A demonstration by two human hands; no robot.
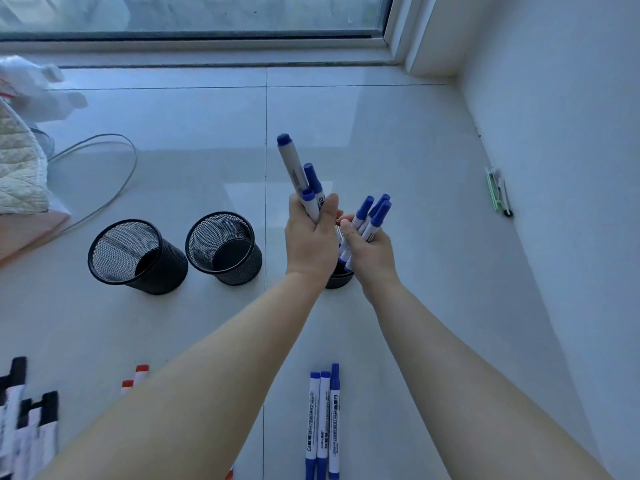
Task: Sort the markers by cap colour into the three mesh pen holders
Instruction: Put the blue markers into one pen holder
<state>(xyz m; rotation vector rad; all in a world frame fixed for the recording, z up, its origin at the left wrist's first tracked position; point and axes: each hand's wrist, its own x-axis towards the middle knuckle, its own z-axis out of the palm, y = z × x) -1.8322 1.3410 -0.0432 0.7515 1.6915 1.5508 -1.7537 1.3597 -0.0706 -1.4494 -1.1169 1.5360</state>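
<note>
My left hand grips three blue-capped markers upright above the floor. My right hand grips a second bunch of blue-capped markers, tilted, their lower ends over the third black mesh holder, which my hands mostly hide. Two more black mesh holders stand to the left, one at the far left and one in the middle; both look empty. Three blue-capped markers lie side by side on the tiles near me. Red-capped markers and black-capped markers lie at the lower left.
A grey cable loops over the floor at the left beside a quilted cloth and a white bag. A wall runs along the right, with a small green-and-white object at its foot. A window sill lies ahead.
</note>
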